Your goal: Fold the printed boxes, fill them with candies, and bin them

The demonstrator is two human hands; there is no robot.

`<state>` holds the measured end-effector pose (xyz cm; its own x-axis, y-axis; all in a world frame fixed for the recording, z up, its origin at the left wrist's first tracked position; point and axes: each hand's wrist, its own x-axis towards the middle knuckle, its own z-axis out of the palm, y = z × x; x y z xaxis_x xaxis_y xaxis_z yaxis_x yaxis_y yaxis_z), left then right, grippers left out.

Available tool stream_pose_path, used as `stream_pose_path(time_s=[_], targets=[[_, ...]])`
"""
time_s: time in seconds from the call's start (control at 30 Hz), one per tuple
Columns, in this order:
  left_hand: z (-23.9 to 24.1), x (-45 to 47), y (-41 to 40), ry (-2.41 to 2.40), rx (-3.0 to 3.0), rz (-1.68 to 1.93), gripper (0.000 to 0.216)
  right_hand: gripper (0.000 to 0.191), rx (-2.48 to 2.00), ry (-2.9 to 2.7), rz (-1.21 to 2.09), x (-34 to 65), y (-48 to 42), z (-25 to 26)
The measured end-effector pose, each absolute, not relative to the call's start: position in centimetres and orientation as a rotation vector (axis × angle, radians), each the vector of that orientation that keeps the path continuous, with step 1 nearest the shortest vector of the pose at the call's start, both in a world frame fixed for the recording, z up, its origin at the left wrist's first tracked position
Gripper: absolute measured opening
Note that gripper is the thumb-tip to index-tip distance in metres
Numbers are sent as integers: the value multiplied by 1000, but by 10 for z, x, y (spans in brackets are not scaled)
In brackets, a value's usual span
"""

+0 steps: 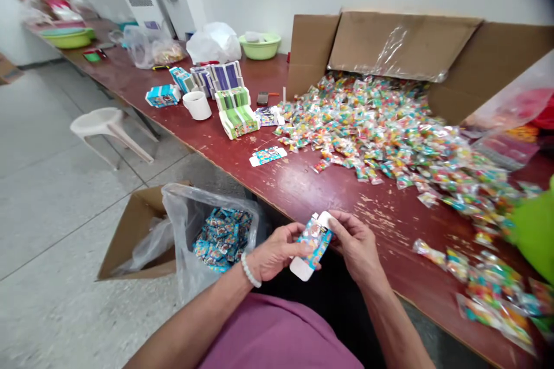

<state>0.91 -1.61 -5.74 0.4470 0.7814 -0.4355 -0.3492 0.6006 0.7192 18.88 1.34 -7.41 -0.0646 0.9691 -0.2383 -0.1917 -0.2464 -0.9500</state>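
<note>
Over the table's front edge, a small blue printed candy box (317, 240) with white end flaps is held between both hands. My left hand (281, 249) grips its left side, thumb across the printed face. My right hand (355, 241) pinches the white flap at the upper end. A flat blue carton (268, 155) lies on the table beyond the hands. To the right spreads a big heap of clear-wrapped candies (367, 121), spilling from a cardboard box (402, 40). Below my left forearm, a plastic-lined carton holds several filled blue boxes (225, 236).
Stacks of green flat cartons (237, 112) and purple ones (227, 76) stand by a white tape roll (197, 105). A white stool (110, 124) is on the floor at left. Loose candy packets (493, 288) lie near the right edge, beside something bright green (534, 230).
</note>
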Motion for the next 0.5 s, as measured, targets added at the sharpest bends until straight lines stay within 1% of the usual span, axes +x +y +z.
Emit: stream_pose_path(time_s=[0.07, 0.13, 0.3, 0.4, 0.5], targets=[[-52, 6, -17, 638, 557, 579, 53, 33, -1175, -982, 1486, 182, 10, -63], [-49, 4, -17, 536, 560, 485, 49, 30, -1141, -1055, 1499, 176, 8, -53], [-53, 4, -19, 545, 632, 518, 45, 31, -1086, -1171, 1599, 168, 3, -38], [-54, 5, -22, 605, 712, 517, 44, 30, -1083, -1191, 1581, 163, 1, -35], [-48, 4, -22, 716, 827, 584, 44, 41, -1086, -1198, 1567, 158, -4, -31]])
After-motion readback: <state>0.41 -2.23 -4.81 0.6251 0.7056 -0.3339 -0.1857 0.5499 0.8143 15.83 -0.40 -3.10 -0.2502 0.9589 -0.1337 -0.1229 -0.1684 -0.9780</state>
